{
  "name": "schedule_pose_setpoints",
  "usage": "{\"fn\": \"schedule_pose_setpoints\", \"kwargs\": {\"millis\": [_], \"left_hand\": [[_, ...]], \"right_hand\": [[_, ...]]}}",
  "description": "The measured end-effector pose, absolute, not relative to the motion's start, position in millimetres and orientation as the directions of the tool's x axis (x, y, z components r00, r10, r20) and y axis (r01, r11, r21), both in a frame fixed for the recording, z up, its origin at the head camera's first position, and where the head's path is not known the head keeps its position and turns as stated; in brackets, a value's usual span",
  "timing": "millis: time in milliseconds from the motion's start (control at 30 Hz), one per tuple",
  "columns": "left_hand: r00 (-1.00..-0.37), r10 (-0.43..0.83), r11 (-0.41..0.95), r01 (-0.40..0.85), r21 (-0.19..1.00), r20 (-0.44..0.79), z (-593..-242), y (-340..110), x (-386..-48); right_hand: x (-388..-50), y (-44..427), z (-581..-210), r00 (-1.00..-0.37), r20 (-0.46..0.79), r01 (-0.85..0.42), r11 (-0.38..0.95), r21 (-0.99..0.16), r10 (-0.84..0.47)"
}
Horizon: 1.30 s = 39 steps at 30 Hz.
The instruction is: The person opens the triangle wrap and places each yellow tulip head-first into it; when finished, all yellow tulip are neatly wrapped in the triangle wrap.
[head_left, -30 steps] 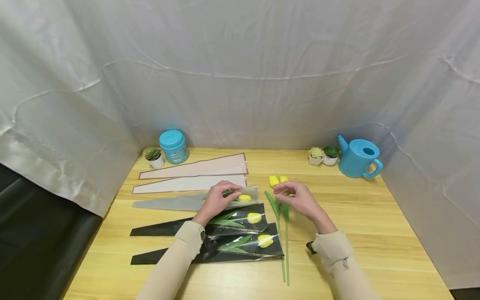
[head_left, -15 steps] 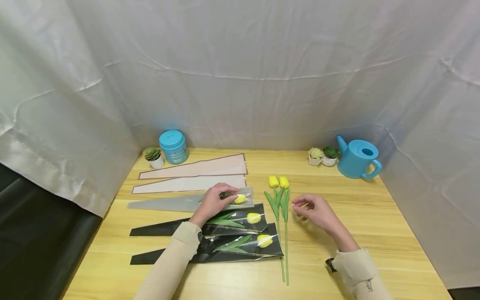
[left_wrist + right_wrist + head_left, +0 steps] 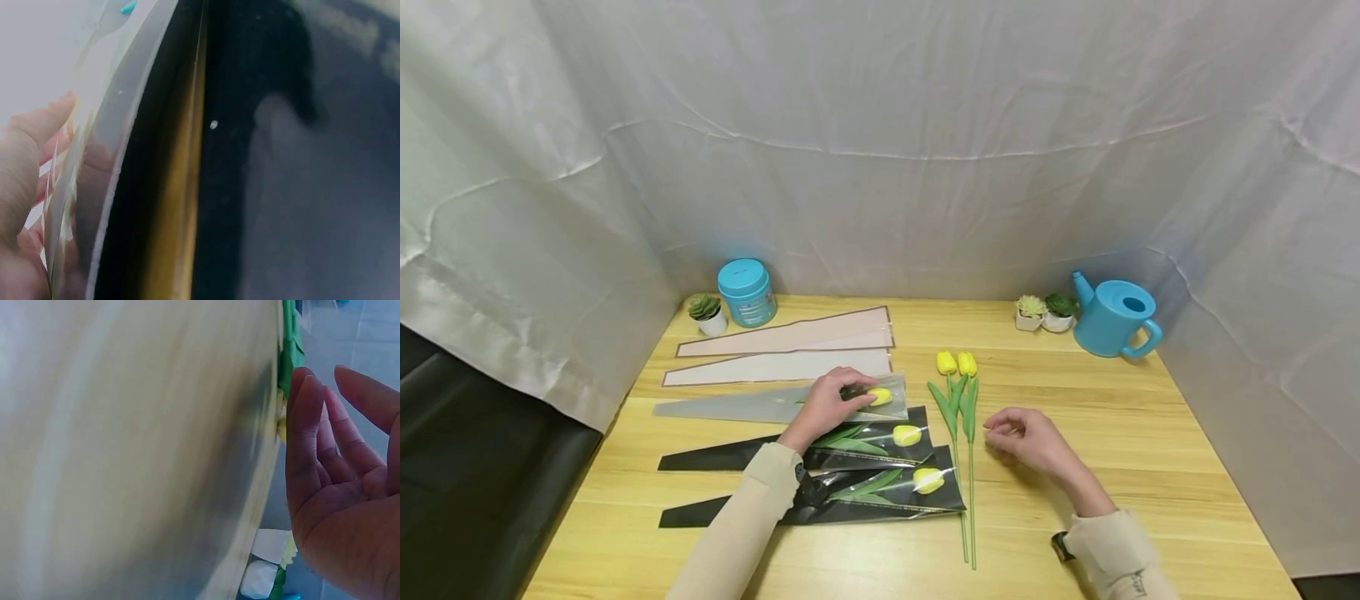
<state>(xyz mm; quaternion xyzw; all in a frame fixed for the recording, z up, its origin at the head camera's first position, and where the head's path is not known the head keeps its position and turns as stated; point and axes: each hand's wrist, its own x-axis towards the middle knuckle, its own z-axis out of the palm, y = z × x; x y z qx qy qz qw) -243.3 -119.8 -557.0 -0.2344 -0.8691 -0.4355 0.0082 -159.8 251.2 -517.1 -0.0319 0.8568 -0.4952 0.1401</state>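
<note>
The left hand [image 3: 832, 402] rests on a grey sleeve [image 3: 722, 406] that holds a yellow tulip [image 3: 880, 397], thumb and fingers bent about the sleeve's middle; whether they pinch it is unclear. In the left wrist view, clear film [image 3: 106, 181] stands beside the left hand [image 3: 25, 169]. Hovering right of two loose yellow tulips [image 3: 970, 408], the right hand [image 3: 1030, 437] holds nothing, its fingers loosely bent. The right wrist view shows the right hand [image 3: 350, 469] with a gap between thumb and fingers. Two black sleeves [image 3: 715, 454] with yellow tulips inside lie nearer the front.
Pink [image 3: 790, 335] and white [image 3: 775, 368] sleeves lie behind the grey one. A blue jar [image 3: 748, 293] and potted succulent [image 3: 708, 317] stand back left. Two small succulents [image 3: 1031, 313] and a blue watering can [image 3: 1112, 321] stand back right, before a grey curtain [image 3: 880, 167].
The right hand has moved from above the loose tulips to their right and toward the front. The grey sleeve with its tulip has shifted slightly left with the left hand.
</note>
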Motion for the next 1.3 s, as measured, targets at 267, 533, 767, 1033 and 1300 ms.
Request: {"fn": "schedule_pose_setpoints", "kwargs": {"millis": [267, 533, 767, 1033, 1300], "left_hand": [[-0.889, 0.407, 0.525, 0.414, 0.743, 0.207, -556, -120, -243], [-0.896, 0.400, 0.541, 0.399, 0.740, 0.190, -555, -118, -240], [-0.891, 0.412, 0.536, 0.407, 0.739, 0.191, -555, -114, -239], [-0.890, 0.410, 0.526, 0.409, 0.746, 0.199, -552, -111, -239], [-0.885, 0.416, 0.545, 0.428, 0.721, 0.211, -533, -105, -243]], "right_hand": [[-159, 245, -525, -0.941, -0.259, 0.124, 0.493, -0.861, -0.217], [-159, 238, -524, -0.930, -0.283, 0.145, 0.476, -0.868, -0.233], [-161, 230, -525, -0.922, -0.328, 0.202, 0.467, -0.861, -0.205], [-164, 226, -525, -0.918, -0.347, 0.228, 0.461, -0.858, -0.193], [-166, 223, -524, -0.916, -0.366, 0.265, 0.439, -0.858, -0.163]]}}
